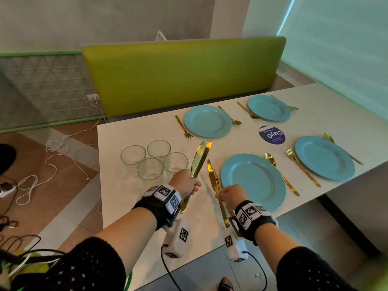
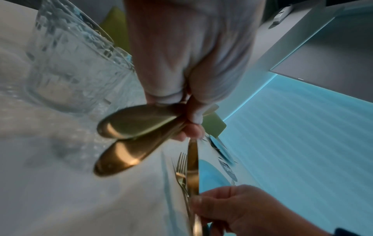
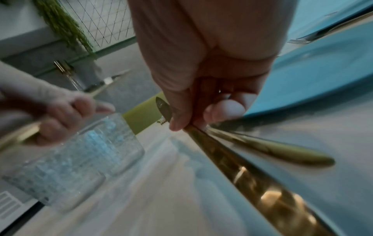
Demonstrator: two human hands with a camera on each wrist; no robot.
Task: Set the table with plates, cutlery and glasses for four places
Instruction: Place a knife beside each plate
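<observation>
Plainly stiff, slick and light, the gold knives (image 1: 198, 159) sit bunched in the left hand (image 1: 184, 183) while the right hand (image 1: 231, 195) pinches a knife and fork (image 1: 214, 177) mid-handle above the desk (image 1: 130, 202), beside the near plate (image 1: 253, 181).

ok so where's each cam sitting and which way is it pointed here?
Head: on the head, looking forward and down over the table; both forearms and hands show.
Left wrist: along the left hand gripping two knives; right hand shows too.
Right wrist: along the right hand gripping a knife and fork; left hand at left.
Shared: both wrist views catch a glass and a blue plate.
</observation>
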